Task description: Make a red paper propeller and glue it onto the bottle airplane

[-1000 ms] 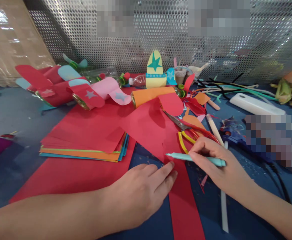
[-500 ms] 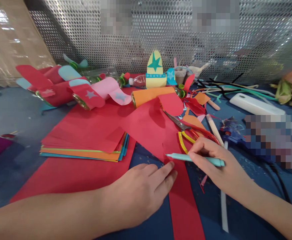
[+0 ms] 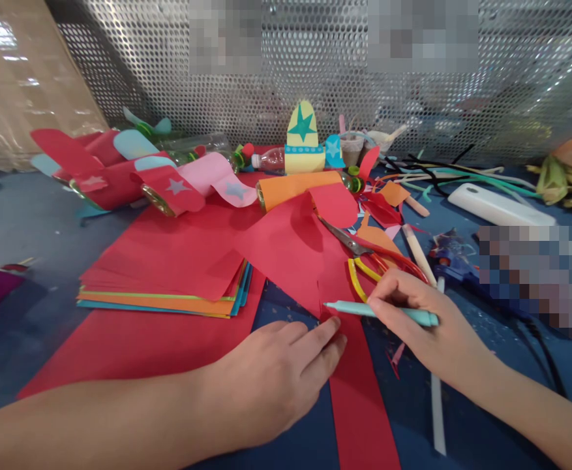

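Note:
Pinched in my right hand [image 3: 406, 313] is a light blue felt-tip pen [image 3: 349, 308], its tip pointing left against or just over a strip of red paper [image 3: 359, 391]. My left hand [image 3: 290, 365] lies with its fingers stretched out, the fingertips pressing on that paper just below the pen tip. A dark line or slit shows on the red paper above the tip. Scissors with red and yellow handles [image 3: 357, 277] rest directly beyond my right hand, their blades over a larger curled piece of red paper [image 3: 286, 241].
A stack of coloured paper [image 3: 163, 274] sits left of my hands. Paper-covered bottles [image 3: 300, 188] line the back before a perforated metal panel [image 3: 168, 78]. Paper scraps, a blue glue gun [image 3: 471, 277], a white power strip [image 3: 501, 203] and cords lie to the right.
Both hands and the pen hold nearly the same position. The whole view has shifted very slightly; nothing was picked up or let go.

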Motion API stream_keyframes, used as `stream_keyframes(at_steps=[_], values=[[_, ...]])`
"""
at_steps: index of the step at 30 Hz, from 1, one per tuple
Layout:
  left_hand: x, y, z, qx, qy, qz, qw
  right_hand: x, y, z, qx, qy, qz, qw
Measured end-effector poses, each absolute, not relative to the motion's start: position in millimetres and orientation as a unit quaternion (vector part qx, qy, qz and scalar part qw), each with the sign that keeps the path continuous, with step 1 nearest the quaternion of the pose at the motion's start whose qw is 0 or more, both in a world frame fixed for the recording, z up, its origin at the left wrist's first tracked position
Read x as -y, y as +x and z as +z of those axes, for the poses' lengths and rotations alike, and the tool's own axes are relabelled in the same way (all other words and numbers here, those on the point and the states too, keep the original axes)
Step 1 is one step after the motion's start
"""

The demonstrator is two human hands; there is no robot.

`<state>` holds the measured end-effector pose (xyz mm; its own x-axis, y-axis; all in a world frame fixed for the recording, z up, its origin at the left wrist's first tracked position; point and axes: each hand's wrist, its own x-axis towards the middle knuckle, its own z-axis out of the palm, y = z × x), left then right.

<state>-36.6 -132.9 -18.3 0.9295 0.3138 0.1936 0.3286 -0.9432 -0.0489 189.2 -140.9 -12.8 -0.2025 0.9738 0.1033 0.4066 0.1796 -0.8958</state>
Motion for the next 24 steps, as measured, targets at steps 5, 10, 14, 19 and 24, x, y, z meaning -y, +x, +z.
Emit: stream_keyframes(at_steps=[5, 10, 14, 19, 24], values=[[132.9, -36.8, -15.6, 0.17, -0.981, -0.092, 0.031, 142.1, 190.2, -11.7, 0.667, -0.519, 0.388, 0.366], [132.3, -36.1, -17.0, 0.176, -0.979, -0.1, 0.029, 141.3, 190.4, -12.5, 0.67, -0.52, 0.382, 0.367], [132.7, -36.1, -17.3, 0.171, -0.98, -0.097, 0.031, 141.7, 190.7, -13.0, 0.672, -0.523, 0.375, 0.366], [132.4, -36.3, -15.3, 0.162, -0.981, -0.101, 0.032, 141.5, 190.1, -12.3, 0.676, -0.525, 0.366, 0.365], [132.8, -36.5, -16.0, 0.164, -0.981, -0.094, 0.037, 139.8, 189.1, -11.5, 0.677, -0.529, 0.363, 0.361]])
